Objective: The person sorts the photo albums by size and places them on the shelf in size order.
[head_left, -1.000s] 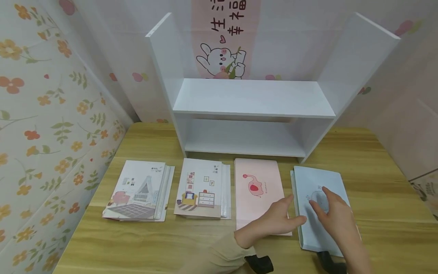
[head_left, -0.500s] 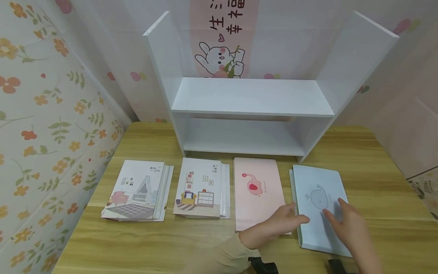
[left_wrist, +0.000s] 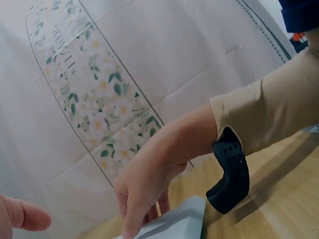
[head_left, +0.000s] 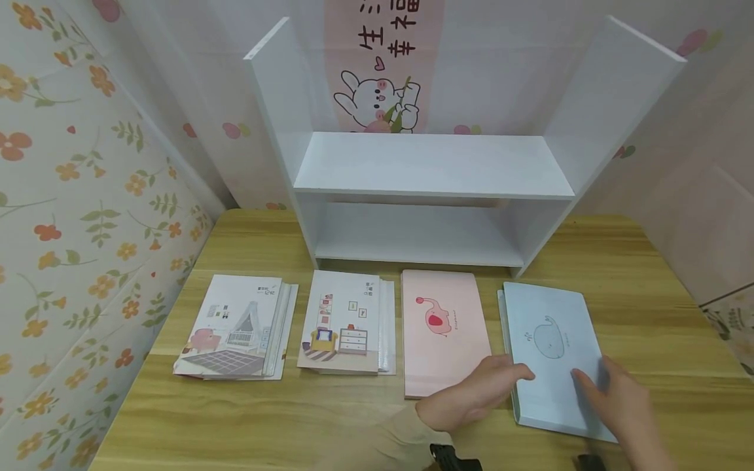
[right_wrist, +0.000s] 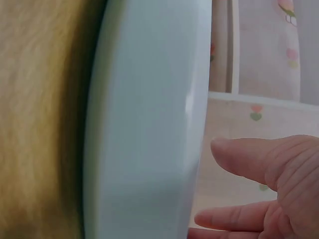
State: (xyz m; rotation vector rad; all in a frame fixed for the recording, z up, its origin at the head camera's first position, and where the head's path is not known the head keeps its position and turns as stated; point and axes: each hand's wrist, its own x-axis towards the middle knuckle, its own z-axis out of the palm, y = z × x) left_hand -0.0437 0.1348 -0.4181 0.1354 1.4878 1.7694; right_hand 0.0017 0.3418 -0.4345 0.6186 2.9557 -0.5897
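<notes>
Evidently I am at an early point with the blue notebook [head_left: 548, 353]: it lies flat on the table [head_left: 253, 425], face up, in front of the right end of the white shelf [head_left: 432, 167], and is not yet lifted. The pink notebook [head_left: 442, 353] and the two stacks of white books, the far-left stack [head_left: 232, 333] and the second stack [head_left: 341, 320], lie in a row to its left, gripped by neither hand, so I judge that most of the handling is left to do. My left hand [head_left: 471, 392] is at the blue notebook's left edge, thumb stretched out over the cover and apart from the forefinger; its other fingers are mostly hidden. It also passes over the pink notebook's lower corner, though I cannot tell whether it touches there. My right hand [head_left: 618, 396] is at the opposite edge, thumb over the cover and well apart from the fingers, which reach down along the side. Neither hand is clamped on anything that I can see; how firmly either touches, I cannot tell.
</notes>
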